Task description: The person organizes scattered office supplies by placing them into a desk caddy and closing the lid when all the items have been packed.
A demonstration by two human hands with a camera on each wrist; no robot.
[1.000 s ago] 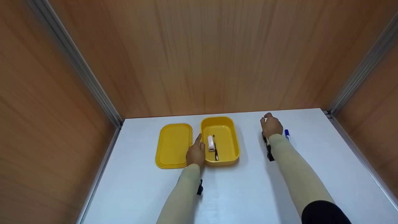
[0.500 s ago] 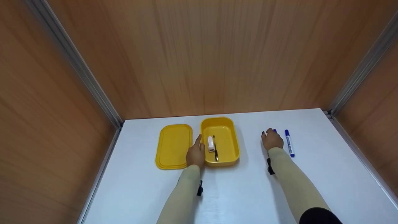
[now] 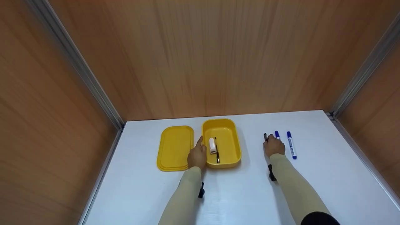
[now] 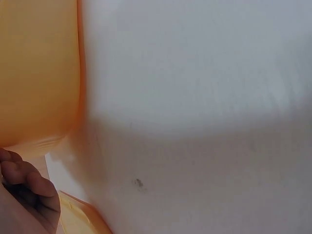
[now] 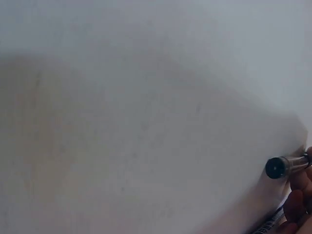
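While the left hand (image 3: pixel 197 156) rests against the near left wall of the yellow box (image 3: pixel 232 154), thumb along the rim and fingers curled round the outside, the right hand (image 3: pixel 274 147) is laid over two pens on the white table (image 3: pixel 243 193). A dark pen (image 3: pixel 265 137) and a blue pen (image 3: pixel 277 134) stick out beyond the fingertips; their long axes run away from the person, roughly in line with the forearm. The dark pen is seen in the right wrist view (image 5: pixel 285 165) pinched at the fingertips, its capped end pointing clear of the hand. Whether the blue pen is also gripped, or merely lies under the hand, cannot be told. A second blue marker (image 3: pixel 291 144) lies just beside the right hand, on its outer side, parallel to the others and untouched. The box stands well apart to the left of the pens, so the right hand is much the nearer to them. Inside the box a white stapler (image 3: pixel 212 145) and a thin dark pen (image 3: pixel 216 151) are seen side by side. The lid (image 3: pixel 173 148) lies flat just left of the box. The left wrist view is blurred; only yellow plastic and fingertips are made out.
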